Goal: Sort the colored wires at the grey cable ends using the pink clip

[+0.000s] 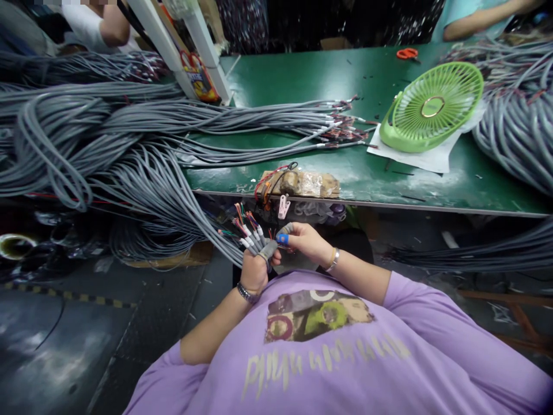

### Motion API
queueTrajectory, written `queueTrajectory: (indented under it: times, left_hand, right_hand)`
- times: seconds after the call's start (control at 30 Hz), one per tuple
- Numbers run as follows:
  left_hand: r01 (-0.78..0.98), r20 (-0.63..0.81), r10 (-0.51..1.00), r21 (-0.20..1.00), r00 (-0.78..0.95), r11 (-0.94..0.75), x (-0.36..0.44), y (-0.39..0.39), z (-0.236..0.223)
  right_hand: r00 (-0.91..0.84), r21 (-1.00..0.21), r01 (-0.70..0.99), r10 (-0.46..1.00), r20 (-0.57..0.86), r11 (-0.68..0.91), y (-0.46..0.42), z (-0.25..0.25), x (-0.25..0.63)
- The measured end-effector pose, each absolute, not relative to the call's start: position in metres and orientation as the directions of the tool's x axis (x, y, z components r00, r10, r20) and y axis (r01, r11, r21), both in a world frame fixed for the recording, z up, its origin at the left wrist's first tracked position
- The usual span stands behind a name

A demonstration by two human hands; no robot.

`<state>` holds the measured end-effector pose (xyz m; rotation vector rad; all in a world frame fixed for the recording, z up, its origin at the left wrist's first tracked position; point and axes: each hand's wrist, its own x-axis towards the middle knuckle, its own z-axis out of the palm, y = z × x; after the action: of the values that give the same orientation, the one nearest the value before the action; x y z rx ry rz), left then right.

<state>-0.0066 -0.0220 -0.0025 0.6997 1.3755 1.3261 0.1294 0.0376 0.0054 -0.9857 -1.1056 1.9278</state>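
Note:
My left hand (258, 268) is closed round a bundle of grey cables (216, 237) in front of my belly. Their white-banded ends, with thin coloured wires (244, 218) fanning out, stick up past my thumb. Close beside it, my right hand (301, 239) pinches at the wire ends, with a blue wrap on one finger and grey covers on other fingertips. What exactly sits between those right fingertips is too small to make out. The cables run left from my hand up to the large heap on the table.
A green table (302, 75) spans the front, piled with grey cables (142, 124) at left and a coil (514, 132) at right. On it are a green fan (432, 109), orange scissors (407, 54) and a taped block (309, 183). A pink clip (283, 206) hangs at the edge. Two people sit opposite.

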Motion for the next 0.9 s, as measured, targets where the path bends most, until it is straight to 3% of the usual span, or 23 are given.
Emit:
queueTrajectory:
  times: [0.2,0.4,0.57,0.7,0.9]
  left_hand:
    - [-0.256,-0.278,0.912,0.945,-0.300,0.204,-0.004,-0.019,-0.004]
    - [-0.290,-0.293,0.907,0.935,-0.303,0.205,-0.005,-0.013,0.002]
    - [-0.330,-0.323,0.939,0.905,-0.118,0.270,-0.012,-0.010,0.018]
    - [-0.313,-0.338,0.939,0.887,0.060,0.339,-0.017,-0.009,0.020]
    - [-0.342,-0.347,0.930,0.864,0.125,0.368,-0.016,0.004,0.017]
  right_hand:
    - [-0.414,-0.865,-0.177,0.833,-0.368,-0.470,0.035,0.000,0.129]
    - [-0.413,-0.879,-0.193,0.849,-0.329,-0.435,0.035,-0.003,0.133]
    - [-0.436,-0.802,-0.333,0.835,-0.335,-0.496,0.048,-0.014,0.151]
    - [-0.469,-0.771,-0.329,0.802,-0.368,-0.546,0.066,-0.015,0.158]
    - [-0.602,-0.784,-0.311,0.750,-0.275,-0.537,0.083,0.000,0.142]
